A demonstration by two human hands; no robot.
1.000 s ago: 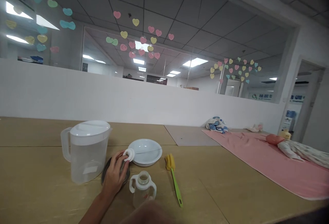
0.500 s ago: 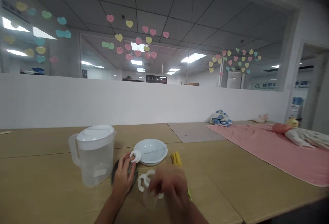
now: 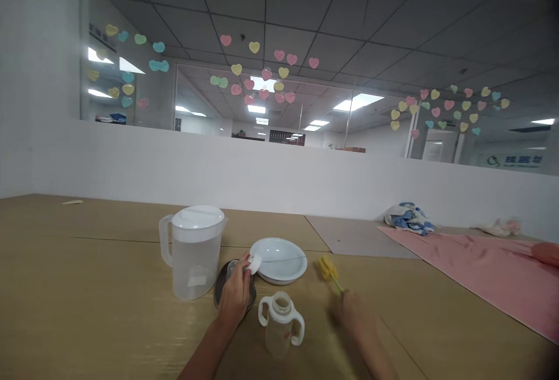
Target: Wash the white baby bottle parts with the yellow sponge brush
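A white bottle collar ring [image 3: 254, 263] is pinched in the fingers of my left hand [image 3: 236, 291], beside the rim of a white bowl [image 3: 279, 278]. Under that hand lies a dark round dish [image 3: 219, 295], partly covered. My right hand [image 3: 353, 310], smeared by motion, is closed around the green handle of a bottle brush [image 3: 327, 267] with a yellow sponge head. Between my hands stands a clear baby bottle [image 3: 279, 333], upright, with an uncovered mouth and two white side handles.
A translucent lidded pitcher [image 3: 196, 258] stands left of my left hand. On the right a pink cloth [image 3: 476, 269] covers the table, with a doll's head [image 3: 545, 253] at the picture's edge. A crumpled blue and white cloth [image 3: 409, 218] lies by the wall.
My right hand has gone from over the baby bottle to the brush handle on the right and closed on it. My left hand keeps the ring. The view has swung left.
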